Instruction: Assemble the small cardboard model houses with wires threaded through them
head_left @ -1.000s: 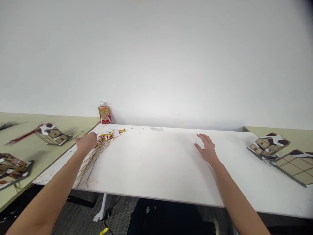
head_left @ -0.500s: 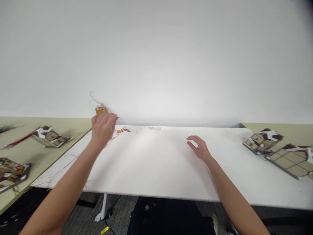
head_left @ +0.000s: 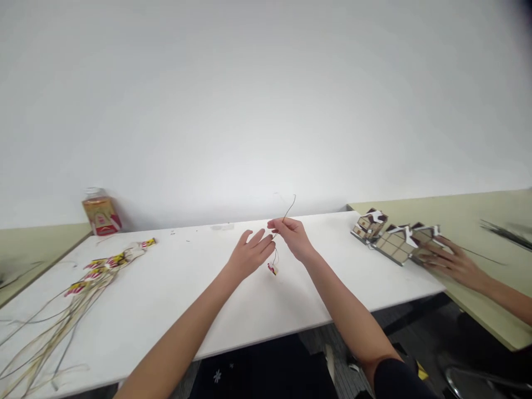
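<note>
My right hand [head_left: 293, 237] is closed in a pinch around a thin wire [head_left: 290, 207] at the middle of the white table. The wire's top end sticks up above the fingers. From its lower part hangs a small red, white and yellow striped piece [head_left: 272, 269], just over the tabletop. Close beside it, my left hand [head_left: 251, 254] has its fingers stretched and spread, with the fingertips next to the wire; whether they touch it I cannot tell.
Striped pieces [head_left: 116, 260] with long wires lie on the white table [head_left: 166, 327] at left. Behind them stands a bottle [head_left: 102, 213]. Small model houses [head_left: 394, 244] sit at right, where another person's hand [head_left: 457, 266] touches one. Dark wires [head_left: 507, 234] lie on the right-hand table.
My left hand has come from the far left to the middle with the wire. My right hand now pinches it. The view has turned right, and another person's hand appears at the houses.
</note>
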The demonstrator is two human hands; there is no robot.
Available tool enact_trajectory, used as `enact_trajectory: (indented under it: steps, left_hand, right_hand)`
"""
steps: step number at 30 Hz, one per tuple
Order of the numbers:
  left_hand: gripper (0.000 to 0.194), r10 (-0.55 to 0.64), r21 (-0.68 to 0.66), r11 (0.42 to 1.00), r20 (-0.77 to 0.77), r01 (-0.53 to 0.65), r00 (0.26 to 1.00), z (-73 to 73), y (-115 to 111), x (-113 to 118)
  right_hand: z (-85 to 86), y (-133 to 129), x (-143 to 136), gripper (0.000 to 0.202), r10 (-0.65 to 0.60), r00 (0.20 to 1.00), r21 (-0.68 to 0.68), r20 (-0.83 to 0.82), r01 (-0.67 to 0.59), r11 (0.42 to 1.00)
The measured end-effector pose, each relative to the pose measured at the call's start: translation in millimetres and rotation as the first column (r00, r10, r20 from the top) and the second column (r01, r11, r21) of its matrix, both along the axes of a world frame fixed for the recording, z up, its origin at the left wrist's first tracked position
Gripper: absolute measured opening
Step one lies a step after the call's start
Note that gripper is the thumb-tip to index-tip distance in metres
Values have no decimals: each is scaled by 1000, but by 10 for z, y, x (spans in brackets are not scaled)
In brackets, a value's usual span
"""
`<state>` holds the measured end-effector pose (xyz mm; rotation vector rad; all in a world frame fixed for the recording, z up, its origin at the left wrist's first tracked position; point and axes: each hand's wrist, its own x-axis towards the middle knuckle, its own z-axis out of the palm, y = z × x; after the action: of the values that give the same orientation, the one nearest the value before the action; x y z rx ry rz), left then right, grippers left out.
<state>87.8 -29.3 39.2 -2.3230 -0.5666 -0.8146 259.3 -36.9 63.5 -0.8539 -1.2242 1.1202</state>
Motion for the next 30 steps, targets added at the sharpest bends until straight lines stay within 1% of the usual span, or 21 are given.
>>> enact_trajectory:
  steps: [3,4,6,9,11,12,13,14,15,16,17,18,19,20,21,22,25,27,30]
  left_hand:
    - [31,-62,-41,997,59,64,996,-132,-12,111]
    - [34,-70,-43,996,78,74,994,-177,0,108]
    - [40,-59,-38,997,115,64,992,-268,45,52]
    - [47,-4,-61,998,187,15,982,-397,141,-107]
    - [52,38,-103,995,215,-16,976,-468,201,-215]
    - [53,57,-121,992,225,-30,973,-496,227,-260]
    - [54,75,-136,990,237,-43,969,-519,249,-297]
    - [54,93,-149,987,253,-56,963,-539,268,-324]
    - [54,109,-161,985,271,-67,956,-555,283,-344]
    - [54,124,-175,982,289,-75,949,-569,296,-357]
    - [54,137,-192,978,301,-81,944,-581,305,-365]
    - [54,147,-208,974,309,-84,940,-594,313,-370]
    - [54,155,-222,971,311,-87,938,-606,319,-373]
    - [54,162,-236,968,307,-90,938,-618,323,-376]
    - [54,170,-250,964,304,-93,937,-629,325,-379]
    - [54,177,-262,960,304,-97,936,-639,326,-383]
    - [54,198,-302,948,309,-102,930,-653,320,-390]
    - [53,213,-337,936,313,-101,925,-650,310,-389]
    - [52,225,-386,918,319,-91,921,-639,294,-379]
  right_hand:
    - [-48,-67,248,36,-64,976,-54,-206,55,997]
    - [-46,-106,355,37,-88,963,-69,-256,73,995]
    - [-21,-211,591,37,-166,938,-81,-303,148,986]
    - [9,-417,955,38,-280,922,-89,-269,266,960]
    - [-35,-566,1187,42,-362,911,-112,-196,346,931]
    - [-85,-638,1300,43,-422,896,-125,-142,406,905]
    - [-152,-705,1414,44,-511,856,-123,-76,501,857]
    - [-234,-768,1530,45,-617,787,-102,1,614,783]
    - [-327,-824,1649,46,-733,676,-62,78,737,673]
    - [-425,-873,1771,46,-826,546,-15,144,835,549]
    - [-521,-914,1894,47,-884,431,19,182,897,442]
    - [-612,-947,2017,50,-925,331,45,187,938,345]
    - [-693,-971,2135,54,-946,259,51,193,961,273]
    - [-760,-986,2247,60,-951,217,53,222,971,233]
    - [-813,-992,2348,64,-940,201,58,276,973,225]
    - [-851,-990,2436,66,-919,204,63,337,969,238]
    - [-890,-949,2610,62,-844,230,85,485,948,307]
    - [-877,-911,2650,54,-793,238,81,561,937,339]
    - [-839,-868,2618,46,-722,229,49,652,938,342]
